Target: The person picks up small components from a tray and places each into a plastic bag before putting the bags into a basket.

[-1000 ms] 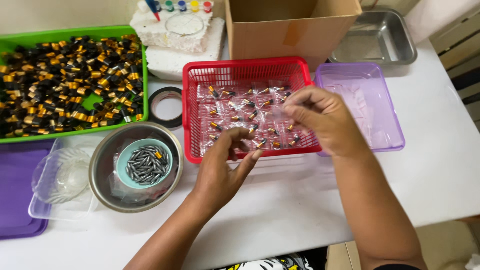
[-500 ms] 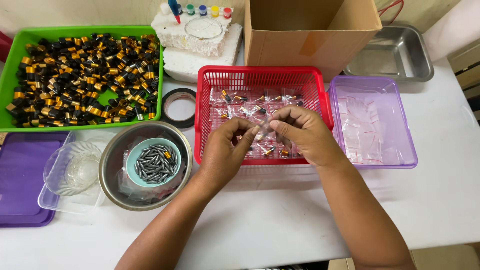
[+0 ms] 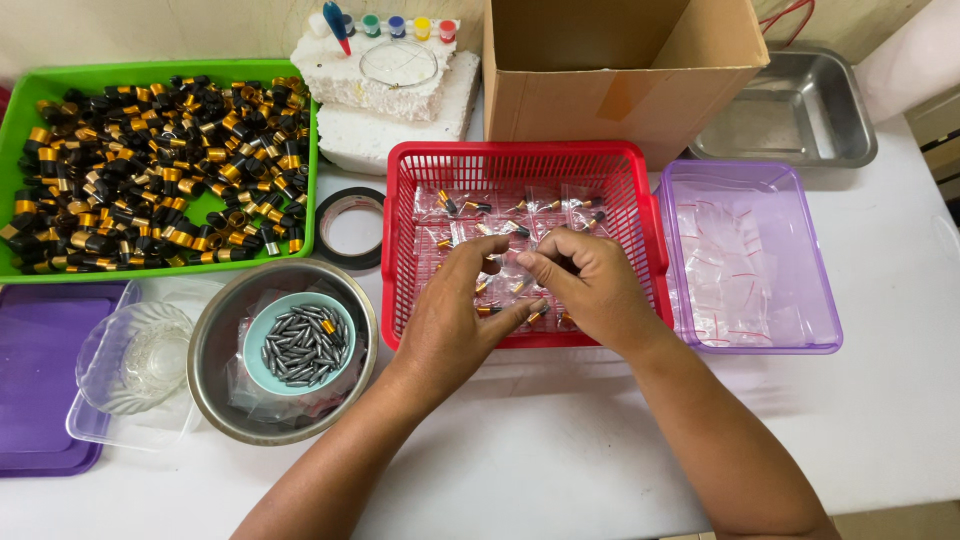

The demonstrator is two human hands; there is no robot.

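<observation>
Both hands over red basket (image 3: 520, 165) mid-counter (image 3: 560, 450). Left hand (image 3: 455, 315) and right hand (image 3: 590, 285) meet fingertip to fingertip above the small clear bags (image 3: 500, 205) lying in the basket. Each grip is pinched together, apparently on a bag; what's between the fingers is too small to tell. Purple tub (image 3: 750, 255) just right of basket, steel bowl (image 3: 215, 380) with teal dish of dark pins (image 3: 300, 345) left, green tray (image 3: 150, 75) of black-gold caps far left.

My left hand (image 3: 455, 315) and right hand (image 3: 590, 285) pinch thin, glossy clear plastic bags (image 3: 520, 235) inside the red plastic mesh basket (image 3: 640, 190). To the left sits a shiny steel bowl (image 3: 215, 375); far behind, a matt brown cardboard box (image 3: 640, 95). The desk (image 3: 560, 450) is smooth white.
</observation>
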